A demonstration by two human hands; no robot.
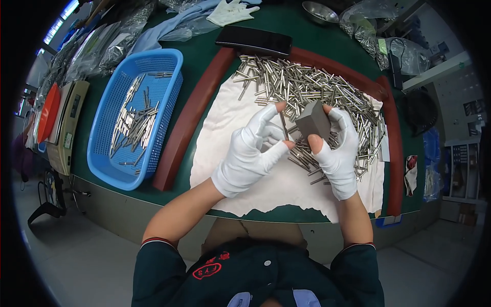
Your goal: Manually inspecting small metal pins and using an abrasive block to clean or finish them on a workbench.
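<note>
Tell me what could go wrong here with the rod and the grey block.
The thin metal rod, pinched only at the left hand fingertips, might slip into the rod pile below. The grey block in the right hand could snag the open-tipped glove, leaving bare fingertips exposed.

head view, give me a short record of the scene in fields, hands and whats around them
left hand: white glove, fingers pinch a thin metal rod
right hand: white glove, holds a grey block against the rod
under hands: white cloth with a pile of metal rods
left side: blue basket holding some rods
far edge: black phone, spare white glove, metal bowl
</note>
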